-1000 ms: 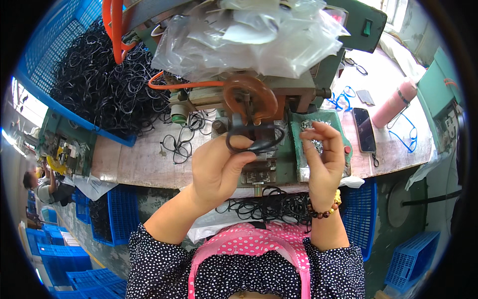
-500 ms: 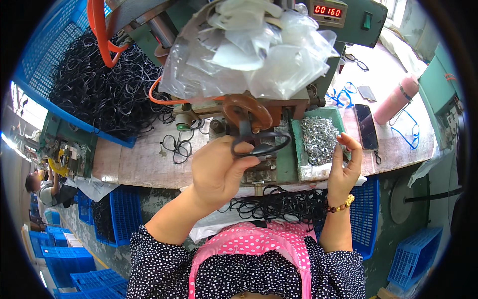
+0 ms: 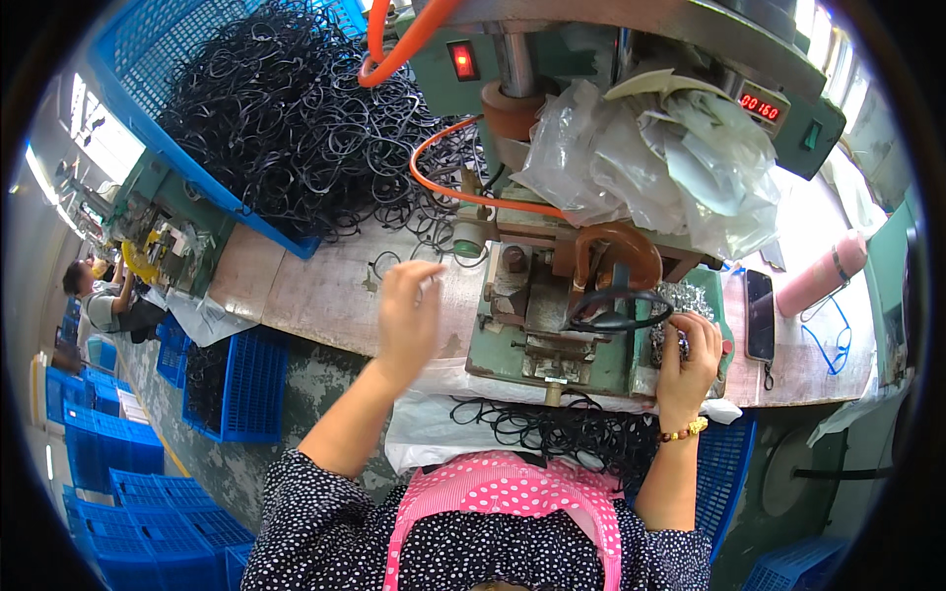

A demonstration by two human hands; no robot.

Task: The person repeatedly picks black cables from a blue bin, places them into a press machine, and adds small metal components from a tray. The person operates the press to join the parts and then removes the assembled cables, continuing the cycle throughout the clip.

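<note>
We see the left hand (image 3: 409, 320) raised over the wooden bench (image 3: 315, 295), its fingers curled loosely and pinched toward the thumb near a few loose black bands (image 3: 394, 261) that lie on the wood at about twelve o'clock from it; whether anything sits between the fingertips we cannot tell. At three o'clock from that hand stands the green press (image 3: 537, 335), and on its front a black loop (image 3: 616, 310) lies under the round brown wheel (image 3: 621, 261). The right hand (image 3: 690, 360) is at the press's three o'clock side, its fingers bent down into the green tray (image 3: 727, 340) of small metal clips (image 3: 675, 295), touching them; we cannot tell whether it has closed on one. A beaded bracelet (image 3: 685, 430) circles that wrist. At twelve o'clock from the press hangs a bundle of clear plastic bags (image 3: 660, 163). At ten o'clock, a blue crate (image 3: 158, 138) holds a big heap of black bands (image 3: 286, 118). A dark phone (image 3: 759, 315) and a pink bottle (image 3: 823, 274) lie on the bench at three o'clock from the tray. More black loops (image 3: 552, 428) lie in our lap at six o'clock from the press.
</note>
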